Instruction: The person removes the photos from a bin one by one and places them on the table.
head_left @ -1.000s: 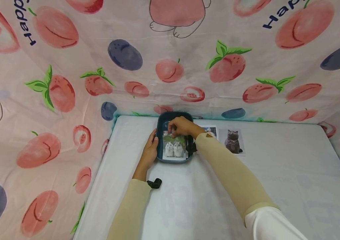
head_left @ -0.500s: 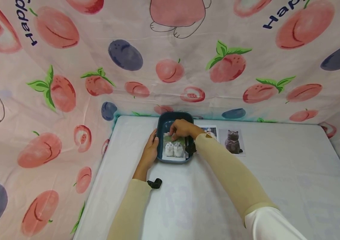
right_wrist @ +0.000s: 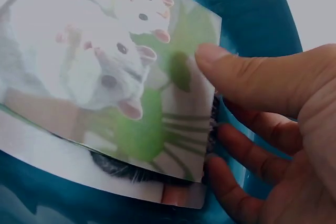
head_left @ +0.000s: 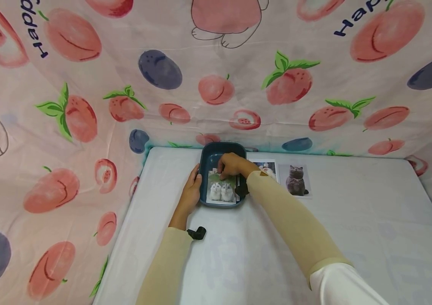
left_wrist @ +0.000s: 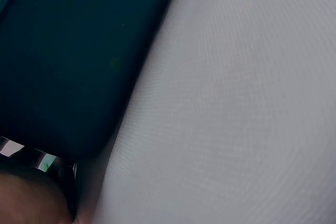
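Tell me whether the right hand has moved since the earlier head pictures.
Yes, slightly: in the head view, the right hand has shifted rightward and toward the person, judged against the unmoved cat photo.

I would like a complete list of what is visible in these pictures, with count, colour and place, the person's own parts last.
tray: one, blue-green, near the table's far edge
rodent picture: one, white and green, in the tray
lower picture: at least one, pale with dark fur, under the rodent picture
half-hidden picture: one, white-edged, between tray and cat picture
cat picture: one, grey on white, on the table
table: one, white, under tray
fruit-patterned cloth: pieces unclear, pink, around the table
wrist devices: two, black, one per wrist
sleeves: two, beige, on forearms
left hand: one, bare, at tray's left side
right hand: one, bare, thumb over rodent picture
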A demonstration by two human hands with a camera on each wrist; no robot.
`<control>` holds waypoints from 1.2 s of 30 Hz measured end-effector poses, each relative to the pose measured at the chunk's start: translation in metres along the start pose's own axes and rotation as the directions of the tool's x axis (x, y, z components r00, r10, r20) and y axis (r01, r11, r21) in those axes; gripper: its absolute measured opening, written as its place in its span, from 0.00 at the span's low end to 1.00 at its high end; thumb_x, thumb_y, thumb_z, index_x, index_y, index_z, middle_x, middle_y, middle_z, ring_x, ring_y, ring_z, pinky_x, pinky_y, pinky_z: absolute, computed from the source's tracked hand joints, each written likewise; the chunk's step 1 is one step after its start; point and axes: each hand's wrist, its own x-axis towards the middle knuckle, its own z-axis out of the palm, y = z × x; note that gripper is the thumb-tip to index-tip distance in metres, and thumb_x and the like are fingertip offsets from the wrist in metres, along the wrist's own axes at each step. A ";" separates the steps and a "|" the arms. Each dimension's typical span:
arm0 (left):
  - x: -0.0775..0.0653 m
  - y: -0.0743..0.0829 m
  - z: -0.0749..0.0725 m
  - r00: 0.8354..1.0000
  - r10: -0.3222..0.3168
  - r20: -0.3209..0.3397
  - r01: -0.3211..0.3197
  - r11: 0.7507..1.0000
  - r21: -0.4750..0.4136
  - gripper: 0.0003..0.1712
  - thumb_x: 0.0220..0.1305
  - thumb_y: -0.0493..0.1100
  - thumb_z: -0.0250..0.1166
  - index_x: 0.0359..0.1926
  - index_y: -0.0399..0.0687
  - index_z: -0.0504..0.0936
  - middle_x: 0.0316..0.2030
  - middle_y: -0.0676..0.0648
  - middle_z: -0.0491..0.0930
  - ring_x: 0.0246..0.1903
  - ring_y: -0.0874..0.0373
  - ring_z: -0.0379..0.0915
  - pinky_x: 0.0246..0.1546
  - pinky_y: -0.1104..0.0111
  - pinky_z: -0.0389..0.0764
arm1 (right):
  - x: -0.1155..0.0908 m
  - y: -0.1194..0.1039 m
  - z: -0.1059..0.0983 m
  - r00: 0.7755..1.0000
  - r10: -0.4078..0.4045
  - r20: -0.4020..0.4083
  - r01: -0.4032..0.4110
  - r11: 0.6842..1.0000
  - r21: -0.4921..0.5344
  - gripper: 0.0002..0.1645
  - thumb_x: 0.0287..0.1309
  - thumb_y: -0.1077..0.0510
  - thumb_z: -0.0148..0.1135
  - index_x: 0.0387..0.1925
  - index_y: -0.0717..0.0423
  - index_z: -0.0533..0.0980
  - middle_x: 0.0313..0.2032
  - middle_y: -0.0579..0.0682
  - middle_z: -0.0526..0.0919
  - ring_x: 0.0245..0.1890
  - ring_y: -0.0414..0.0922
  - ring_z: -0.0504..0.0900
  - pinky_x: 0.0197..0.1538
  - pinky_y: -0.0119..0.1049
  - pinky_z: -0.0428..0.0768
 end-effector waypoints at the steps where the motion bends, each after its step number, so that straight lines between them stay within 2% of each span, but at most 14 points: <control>1: 0.000 0.000 0.000 1.000 0.001 -0.002 -0.001 1.000 0.000 0.30 0.84 0.53 0.43 0.81 0.66 0.52 0.81 0.50 0.49 0.81 0.52 0.41 0.80 0.50 0.47 | 0.000 0.000 0.000 1.000 -0.003 -0.002 0.003 1.000 0.004 0.09 0.59 0.56 0.75 0.40 0.51 0.86 0.42 0.48 0.87 0.40 0.45 0.81 0.46 0.38 0.81; 5: 0.000 -0.001 0.001 1.000 0.010 -0.009 -0.010 1.000 -0.005 0.29 0.84 0.52 0.42 0.81 0.66 0.53 0.81 0.50 0.49 0.81 0.52 0.41 0.80 0.50 0.47 | -0.002 -0.001 -0.001 0.999 -0.039 -0.013 0.039 0.999 0.027 0.07 0.58 0.57 0.76 0.37 0.51 0.84 0.38 0.47 0.87 0.37 0.43 0.80 0.41 0.35 0.79; 11: 0.001 -0.002 0.002 1.000 0.025 -0.013 -0.025 1.000 -0.018 0.29 0.84 0.51 0.42 0.81 0.65 0.53 0.81 0.48 0.50 0.80 0.51 0.42 0.80 0.51 0.48 | -0.006 -0.001 -0.004 0.996 -0.085 0.002 0.085 0.994 0.076 0.09 0.58 0.60 0.74 0.40 0.50 0.84 0.38 0.47 0.89 0.37 0.43 0.83 0.40 0.35 0.80; 15: 0.001 -0.001 0.002 1.000 0.019 -0.016 -0.020 1.000 -0.017 0.29 0.84 0.52 0.43 0.81 0.65 0.53 0.81 0.49 0.50 0.80 0.51 0.43 0.79 0.51 0.48 | -0.009 0.000 -0.008 0.994 -0.106 -0.039 0.108 0.992 0.066 0.07 0.59 0.58 0.74 0.40 0.49 0.86 0.37 0.46 0.90 0.38 0.41 0.84 0.44 0.36 0.82; 19: 0.001 -0.001 0.002 1.000 0.006 -0.013 -0.006 1.000 -0.008 0.30 0.83 0.55 0.43 0.81 0.66 0.53 0.81 0.50 0.50 0.80 0.51 0.42 0.79 0.50 0.48 | -0.018 0.002 -0.016 0.984 -0.138 -0.114 0.153 0.979 0.138 0.06 0.61 0.57 0.72 0.40 0.50 0.86 0.36 0.47 0.90 0.37 0.43 0.84 0.44 0.38 0.82; 23: 0.001 -0.002 0.001 1.000 0.001 -0.009 -0.001 1.000 -0.001 0.31 0.83 0.55 0.43 0.81 0.66 0.52 0.81 0.50 0.50 0.81 0.51 0.41 0.79 0.49 0.48 | -0.032 0.005 -0.024 0.973 -0.145 -0.179 0.189 0.947 0.260 0.08 0.63 0.55 0.72 0.42 0.52 0.85 0.34 0.48 0.89 0.33 0.44 0.83 0.39 0.38 0.81; 27: 0.001 -0.002 0.001 1.000 0.009 -0.014 -0.009 1.000 -0.006 0.30 0.83 0.53 0.43 0.81 0.65 0.53 0.81 0.49 0.50 0.81 0.50 0.41 0.79 0.49 0.47 | -0.049 0.008 -0.032 0.971 -0.129 -0.201 0.193 0.922 0.336 0.11 0.64 0.52 0.71 0.44 0.51 0.85 0.34 0.48 0.87 0.31 0.45 0.82 0.35 0.38 0.82; 31: 0.000 0.000 0.002 1.000 0.012 -0.023 -0.012 1.000 -0.005 0.30 0.84 0.52 0.43 0.81 0.64 0.53 0.81 0.48 0.50 0.81 0.50 0.41 0.79 0.49 0.47 | -0.072 0.012 -0.039 0.970 -0.116 -0.215 0.193 0.903 0.384 0.12 0.63 0.52 0.72 0.45 0.52 0.84 0.33 0.48 0.88 0.32 0.47 0.82 0.36 0.41 0.82; 33: 0.000 -0.001 0.002 1.000 0.002 -0.023 -0.002 1.000 -0.003 0.30 0.84 0.52 0.43 0.81 0.65 0.53 0.81 0.49 0.50 0.81 0.50 0.41 0.79 0.48 0.47 | -0.084 0.014 -0.040 0.971 -0.107 -0.215 0.187 0.899 0.396 0.13 0.63 0.52 0.72 0.46 0.52 0.84 0.33 0.49 0.88 0.35 0.47 0.82 0.39 0.41 0.81; 36: 0.000 -0.002 0.001 1.000 -0.008 -0.019 0.008 1.000 -0.002 0.30 0.83 0.55 0.42 0.81 0.68 0.53 0.81 0.51 0.50 0.81 0.51 0.41 0.79 0.49 0.47 | -0.100 0.020 -0.038 0.974 -0.097 -0.205 0.175 0.897 0.406 0.12 0.63 0.51 0.72 0.45 0.52 0.84 0.33 0.49 0.87 0.34 0.47 0.80 0.38 0.42 0.81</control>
